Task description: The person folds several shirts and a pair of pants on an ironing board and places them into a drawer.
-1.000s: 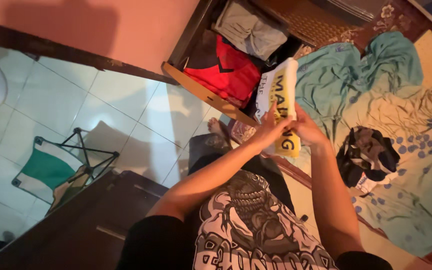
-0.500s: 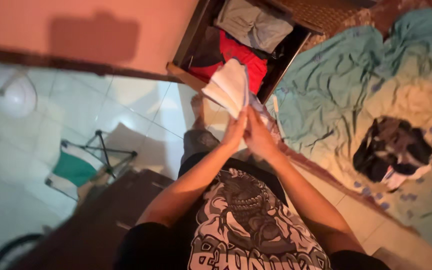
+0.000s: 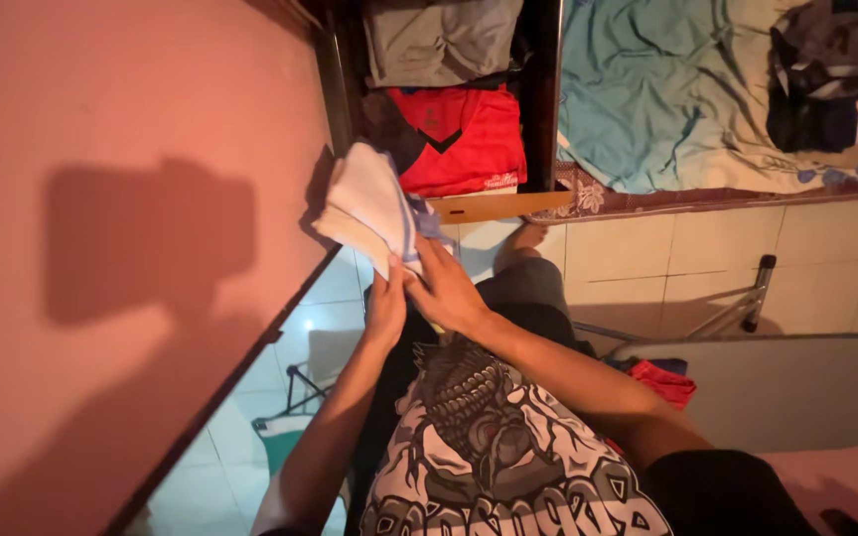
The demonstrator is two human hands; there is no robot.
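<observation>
Both of my hands hold a folded white garment [image 3: 367,208] upright in front of me, just left of an open wooden drawer [image 3: 494,206]. My left hand [image 3: 385,310] grips its lower edge from the left. My right hand [image 3: 446,288] presses its right side, fingers spread on the cloth. Inside the drawer lie a folded red shirt [image 3: 459,139] and a folded grey garment [image 3: 439,40] behind it.
A pink wall [image 3: 121,248] fills the left side. A bed with a teal sheet [image 3: 647,89] and a dark bundle of clothes [image 3: 831,79] lies at the upper right. A folding stool [image 3: 295,427] and metal table legs [image 3: 737,308] stand on the tiled floor.
The view has swung left, so the wall now fills the left side. My hands moved the folded garment up beside the drawer's front left corner, still pinched between them.
</observation>
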